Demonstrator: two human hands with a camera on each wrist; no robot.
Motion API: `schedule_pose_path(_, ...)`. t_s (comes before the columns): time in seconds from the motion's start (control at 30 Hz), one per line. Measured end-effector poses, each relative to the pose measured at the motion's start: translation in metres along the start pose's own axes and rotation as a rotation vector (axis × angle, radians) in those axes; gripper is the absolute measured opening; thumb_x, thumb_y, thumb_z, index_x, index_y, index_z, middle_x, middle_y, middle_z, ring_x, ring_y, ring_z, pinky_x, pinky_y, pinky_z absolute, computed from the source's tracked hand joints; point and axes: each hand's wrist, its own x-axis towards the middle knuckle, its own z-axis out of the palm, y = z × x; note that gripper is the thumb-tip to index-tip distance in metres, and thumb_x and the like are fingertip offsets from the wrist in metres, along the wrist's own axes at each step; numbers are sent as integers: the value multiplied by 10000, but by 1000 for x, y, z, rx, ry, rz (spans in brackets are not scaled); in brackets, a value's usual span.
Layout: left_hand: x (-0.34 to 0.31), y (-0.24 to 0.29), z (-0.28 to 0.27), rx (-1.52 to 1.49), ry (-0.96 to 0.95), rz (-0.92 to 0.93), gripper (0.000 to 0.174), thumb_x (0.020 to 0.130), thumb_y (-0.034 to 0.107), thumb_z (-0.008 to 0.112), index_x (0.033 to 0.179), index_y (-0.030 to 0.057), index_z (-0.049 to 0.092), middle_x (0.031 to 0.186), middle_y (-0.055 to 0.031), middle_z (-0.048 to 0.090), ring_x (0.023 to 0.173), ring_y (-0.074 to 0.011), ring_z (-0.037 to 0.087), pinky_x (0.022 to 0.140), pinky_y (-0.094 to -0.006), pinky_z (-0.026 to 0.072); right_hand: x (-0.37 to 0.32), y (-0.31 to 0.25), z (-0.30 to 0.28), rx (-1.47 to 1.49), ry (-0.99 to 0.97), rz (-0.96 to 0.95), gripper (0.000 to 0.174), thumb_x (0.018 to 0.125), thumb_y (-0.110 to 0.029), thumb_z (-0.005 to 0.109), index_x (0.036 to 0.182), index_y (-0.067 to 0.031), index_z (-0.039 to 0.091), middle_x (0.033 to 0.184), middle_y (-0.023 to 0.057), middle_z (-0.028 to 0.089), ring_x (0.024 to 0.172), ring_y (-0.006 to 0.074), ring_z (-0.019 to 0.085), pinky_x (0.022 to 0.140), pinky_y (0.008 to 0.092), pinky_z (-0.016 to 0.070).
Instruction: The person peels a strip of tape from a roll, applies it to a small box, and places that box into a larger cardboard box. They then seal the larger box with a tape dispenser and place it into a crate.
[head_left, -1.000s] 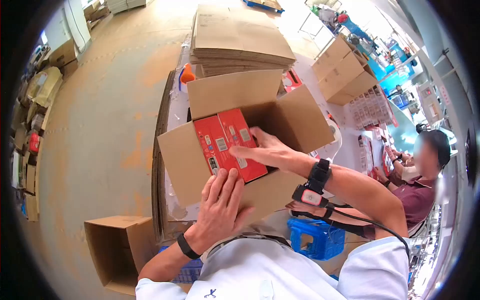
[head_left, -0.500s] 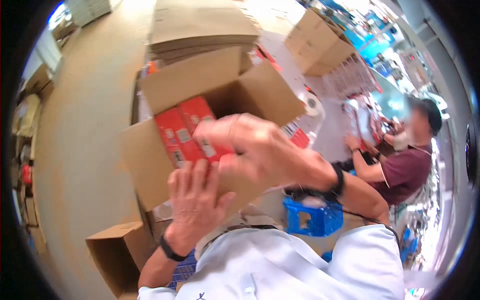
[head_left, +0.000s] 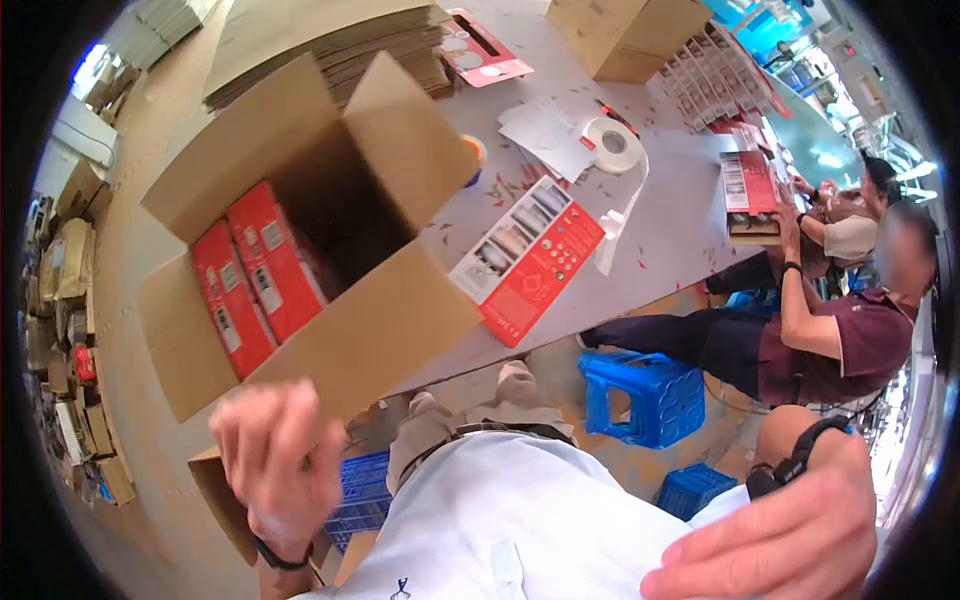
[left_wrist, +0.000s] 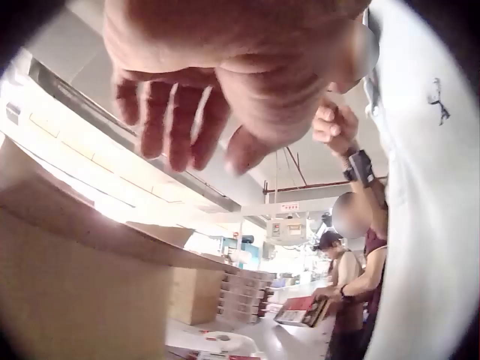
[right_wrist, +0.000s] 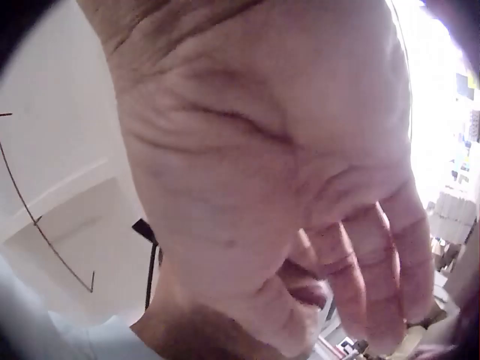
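An upright cardboard box (head_left: 375, 330) with its flaps spread stands on the table at the left in the head view. Two red product boxes (head_left: 272, 262) fill its left part, and the rest of its inside is dark. My left hand (head_left: 275, 460) is raised just in front of the box's near left flap, fingers loosely bent and slightly blurred, with nothing in it. My right hand (head_left: 775, 545) hangs at the lower right, away from the table, its fingers relaxed. Both palms show bare in the wrist views, the left hand (left_wrist: 225, 82) and the right hand (right_wrist: 262, 172).
A flat red printed carton (head_left: 530, 265) and a white tape roll (head_left: 612, 146) lie on the table (head_left: 680, 235). Flattened cardboard (head_left: 310, 45) is stacked behind. Right of me are a blue stool (head_left: 650, 400) and a seated person (head_left: 840, 340) handling a red box.
Both hands have come off the red boxes; the right one swung down to my right side, the left drew back. The head view has turned right, so the cardboard box appears further left.
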Motion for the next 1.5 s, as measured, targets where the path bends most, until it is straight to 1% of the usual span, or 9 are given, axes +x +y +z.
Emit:
schedule_pose_path(0.13, 10, 79, 78, -488, -89, 161, 282, 794, 152, 801, 1046, 55, 719, 945, -71, 693, 903, -295, 661, 845, -433, 495, -74, 71, -132, 834, -482, 214, 254, 907, -173, 689, 1055, 32, 664, 934, 159, 694, 872, 310, 690, 767, 402, 584)
schedule_pose_path(0.3, 26, 89, 249, -434, -132, -307, 603, 799, 166, 799, 1344, 37, 576, 1353, -159, 581, 1254, -336, 544, 1083, -449, 420, -294, 182, -30, 608, 841, 1385, 365, 993, -319, 647, 1239, -57, 588, 968, 58, 685, 875, 161, 666, 798, 321, 545)
schedule_pose_path(0.43, 28, 52, 324, -418, 67, -601, 800, 815, 211, 788, 1502, 47, 412, 1498, -194, 458, 1408, -361, 415, 1194, -453, 315, -424, 216, 31, 969, 614, 1809, 310, 988, -239, 670, 1240, -101, 552, 1031, 92, 690, 863, 200, 706, 717, 338, 602)
schedule_pose_path(0.7, 29, 16, 394, -414, 66, -631, 774, 829, 202, 752, 1502, 43, 404, 1514, -220, 436, 1432, -379, 391, 1204, -461, 313, -396, 226, 83, 929, 430, 1858, 464, 993, -279, 663, 1369, -85, 472, 1136, 114, 631, 1007, 235, 674, 809, 380, 616)
schedule_pose_path(0.9, 13, -10, 453, -650, 227, -610, 489, 936, 57, 589, 1411, 2, 483, 1180, -111, 596, 1036, -250, 583, 964, -374, 478, -382, 243, 97, 1096, 615, 1717, 491, 1005, -276, 640, 1433, -108, 468, 1245, 76, 619, 1105, 229, 638, 957, 425, 541)
schedule_pose_path(0.93, 40, 7, 409, -736, -33, -826, 456, 964, 47, 552, 1414, -4, 496, 1128, -92, 609, 998, -214, 590, 930, -359, 496, -381, 244, 98, 1093, 664, 1763, 541, 997, -317, 653, 1459, -118, 455, 1266, 82, 620, 1123, 238, 630, 1004, 459, 507)
schedule_pose_path(1.27, 53, 16, 379, -1029, -121, -888, 479, 909, -1, 667, 1381, 13, 585, 1213, -75, 683, 1034, -144, 644, 903, -301, 539, -376, 239, 115, 831, 796, 1772, 767, 927, -400, 742, 1537, -114, 374, 1232, 108, 625, 1017, 219, 654, 869, 416, 551)
schedule_pose_path(1.37, 48, 11, 386, -1055, -115, -851, 481, 909, -2, 676, 1383, 15, 591, 1221, -62, 677, 1062, -136, 633, 932, -293, 525, -402, 245, 119, 497, 420, 1779, 772, 880, -421, 785, 1494, -108, 439, 1192, 114, 641, 944, 211, 667, 778, 378, 570)
schedule_pose_path(1.5, 43, 13, 387, -1142, -79, -902, 513, 894, -8, 702, 1394, 19, 590, 1235, -64, 674, 1098, -134, 624, 969, -282, 503, -428, 293, 62, 107, 771, 1702, 850, 813, -452, 831, 1468, -63, 454, 1127, 139, 635, 847, 211, 646, 688, 347, 555)
